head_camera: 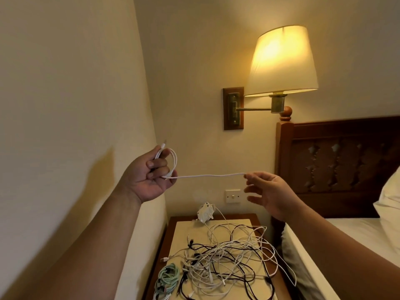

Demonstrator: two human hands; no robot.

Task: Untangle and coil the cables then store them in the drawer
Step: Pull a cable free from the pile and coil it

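1. Looking down at a nightstand [173, 224] in a cream-walled corner; lit wall lamp [281, 61] above, bed [357, 230] right.
2. White-and-black cable tangle [227, 256] lies on its top; teal coil [168, 276] near left.
3. White cable [207, 176] is raised above the tangle: my left hand [149, 176] grips its loops, my right hand [270, 191] pinches the stretched end, other fingers spread.

hidden loops, cropped edges
curled fingers of the left hand [149, 174] cover part of the loops of the white cable [207, 176]; its far end meets the right hand [270, 191] at blurred fingertips, so a pinch cannot be told from a touch. in the cable tangle [227, 256] single cords cannot be followed and the plug types are too small to read. the bottom edge cuts the surface [179, 228], the teal coil [167, 278] and both forearms; the right edge cuts the bed [346, 234] and pillow [389, 198].
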